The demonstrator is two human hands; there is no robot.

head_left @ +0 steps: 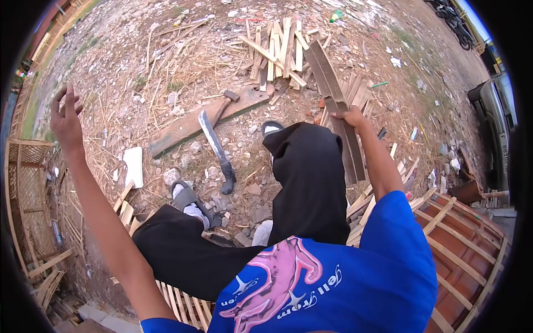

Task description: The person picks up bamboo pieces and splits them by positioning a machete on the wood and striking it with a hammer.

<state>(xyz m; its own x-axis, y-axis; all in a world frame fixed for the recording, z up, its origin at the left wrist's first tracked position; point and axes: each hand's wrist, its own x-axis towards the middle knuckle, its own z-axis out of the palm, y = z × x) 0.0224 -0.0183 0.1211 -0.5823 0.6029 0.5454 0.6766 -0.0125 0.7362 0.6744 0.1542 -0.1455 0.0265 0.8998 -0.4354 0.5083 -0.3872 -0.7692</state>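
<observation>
My right hand [351, 117] is closed around a long brown length of split bamboo [323, 69], which stands on a slant beside my right knee. My left hand [66, 115] is raised at the far left, away from any object, with its fingers apart and nothing in it. On the ground between my feet lies a machete [212, 137] with a dark handle, its blade tip leaning toward a thick wooden plank [183, 132]. A hammer [226, 104] rests on that plank, its head toward the far end.
A pile of pale split strips [280, 50] lies ahead, with more strips [361, 91] behind the bamboo. A white slab [133, 166] is on the rubble at left. Slatted frames [461, 252] stand at lower right, and a parked vehicle [491, 122] is at the right edge.
</observation>
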